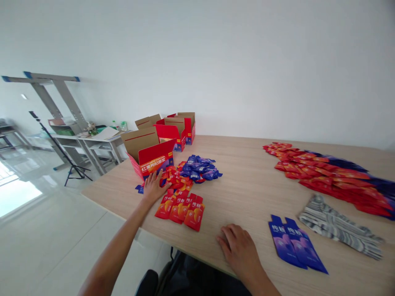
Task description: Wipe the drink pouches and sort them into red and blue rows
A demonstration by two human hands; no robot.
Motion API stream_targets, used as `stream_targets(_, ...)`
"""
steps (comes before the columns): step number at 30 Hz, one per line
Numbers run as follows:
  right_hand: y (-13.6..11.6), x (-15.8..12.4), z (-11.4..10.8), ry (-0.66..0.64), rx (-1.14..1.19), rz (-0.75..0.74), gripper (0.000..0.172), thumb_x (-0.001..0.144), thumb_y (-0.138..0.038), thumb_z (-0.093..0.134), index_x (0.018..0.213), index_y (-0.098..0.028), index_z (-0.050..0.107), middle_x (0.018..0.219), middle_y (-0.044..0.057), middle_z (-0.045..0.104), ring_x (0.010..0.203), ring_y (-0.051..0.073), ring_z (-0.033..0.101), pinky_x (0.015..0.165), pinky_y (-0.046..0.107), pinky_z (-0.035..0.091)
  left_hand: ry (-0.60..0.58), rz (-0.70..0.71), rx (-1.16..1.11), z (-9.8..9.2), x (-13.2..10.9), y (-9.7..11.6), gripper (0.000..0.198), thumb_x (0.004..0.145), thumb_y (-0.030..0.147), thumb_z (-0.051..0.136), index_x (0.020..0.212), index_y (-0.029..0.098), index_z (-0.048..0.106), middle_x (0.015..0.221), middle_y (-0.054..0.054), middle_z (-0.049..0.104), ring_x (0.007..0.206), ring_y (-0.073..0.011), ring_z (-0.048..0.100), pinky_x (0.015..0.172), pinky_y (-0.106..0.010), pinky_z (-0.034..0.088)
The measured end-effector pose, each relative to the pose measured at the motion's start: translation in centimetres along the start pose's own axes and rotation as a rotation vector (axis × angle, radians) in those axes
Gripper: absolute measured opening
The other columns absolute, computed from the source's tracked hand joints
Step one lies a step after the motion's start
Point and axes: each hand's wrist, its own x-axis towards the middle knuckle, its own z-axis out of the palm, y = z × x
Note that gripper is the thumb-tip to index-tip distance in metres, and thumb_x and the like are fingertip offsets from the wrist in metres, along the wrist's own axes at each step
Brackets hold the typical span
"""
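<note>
My left hand reaches out flat, fingers spread, onto a pile of small red and blue sachets just in front of an open red carton. Three larger red pouches lie side by side right of that hand. My right hand rests palm down near the table's front edge with fingers apart, holding nothing. Two blue pouches lie to its right.
Two more open red cartons stand at the back of the wooden table. A long heap of red and blue pouches and a row of silver-striped pouches fill the right side. A metal workbench and tripod stand far left.
</note>
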Motion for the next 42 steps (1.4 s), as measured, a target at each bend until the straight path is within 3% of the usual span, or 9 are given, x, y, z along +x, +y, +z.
stream_targets(3,0.0,-0.1,0.1,-0.056,0.004,0.025,0.018,0.099,-0.034,0.054,0.096,-0.021,0.066,0.095,0.007,0.065,0.087,0.023,0.061,0.079,0.037,0.042,-0.045,0.043,0.011,1.1,0.5,-1.2,0.085,0.088,0.067,0.052,0.156,0.018,0.035,0.146,-0.016,0.055,0.136,-0.0382,0.048,0.114,-0.051,0.034)
stream_targets(6,0.1,-0.1,0.2,-0.078,0.011,0.036,0.018,0.099,-0.034,0.054,0.096,-0.021,0.066,0.096,0.007,0.065,0.088,0.023,0.060,0.080,0.037,0.042,-0.039,0.057,0.023,1.3,0.7,-1.7,0.077,0.088,0.066,0.052,0.149,0.018,0.047,0.144,-0.015,0.057,0.128,-0.0369,0.055,0.112,-0.050,0.036)
stream_targets(10,0.1,0.0,0.1,-0.065,0.032,0.025,0.021,0.100,-0.035,0.051,0.095,-0.021,0.066,0.095,0.007,0.064,0.087,0.023,0.059,0.079,0.037,0.042,0.012,0.093,-0.039,1.3,0.6,-2.0,0.058,0.088,0.060,0.055,0.129,0.020,0.062,0.134,-0.011,0.065,0.121,-0.0323,0.060,0.106,-0.045,0.042)
stream_targets(14,0.0,0.1,0.0,-0.044,0.045,0.020,0.024,0.101,-0.037,0.049,0.095,-0.021,0.066,0.094,0.007,0.064,0.086,0.022,0.060,0.078,0.037,0.044,0.080,0.158,-0.100,1.5,0.1,-2.2,0.047,0.086,0.056,0.059,0.112,0.018,0.067,0.119,-0.012,0.071,0.112,-0.0316,0.064,0.099,-0.043,0.047)
stream_targets(19,0.1,0.1,0.0,-0.042,0.048,0.013,0.026,0.102,-0.038,0.047,0.095,-0.021,0.066,0.093,0.007,0.064,0.085,0.022,0.060,0.076,0.036,0.045,0.099,0.227,-0.142,2.1,-0.1,-2.4,0.047,0.086,0.046,0.058,0.123,0.016,0.065,0.125,-0.015,0.068,0.118,-0.0335,0.061,0.104,-0.046,0.046)
stream_targets(23,0.2,-0.1,0.3,-0.050,0.050,0.013,0.026,0.102,-0.039,0.049,0.096,-0.021,0.066,0.095,0.007,0.063,0.087,0.023,0.060,0.078,0.037,0.045,0.109,0.278,-0.357,2.2,0.1,-2.7,0.040,0.088,0.045,0.056,0.113,0.018,0.071,0.119,-0.013,0.071,0.115,-0.0296,0.063,0.105,-0.045,0.046)
stream_targets(35,0.1,0.1,0.0,-0.066,0.067,0.012,0.021,0.100,-0.036,0.051,0.096,-0.021,0.064,0.096,0.008,0.062,0.087,0.024,0.061,0.077,0.038,0.047,0.481,-0.040,-0.544,2.3,-0.5,-3.2,0.041,0.100,0.044,0.035,0.113,0.014,0.060,0.106,-0.014,0.066,0.100,-0.0271,0.063,0.092,-0.044,0.052)
stream_targets(42,0.1,0.2,-0.1,-0.051,0.086,0.011,0.016,0.099,-0.033,0.052,0.099,-0.022,0.063,0.097,0.007,0.062,0.088,0.024,0.061,0.078,0.039,0.049,0.621,0.160,-0.538,1.9,-1.7,-2.8,0.030,0.098,0.037,0.045,0.119,0.020,0.058,0.117,-0.014,0.061,0.115,-0.0279,0.059,0.103,-0.048,0.049)
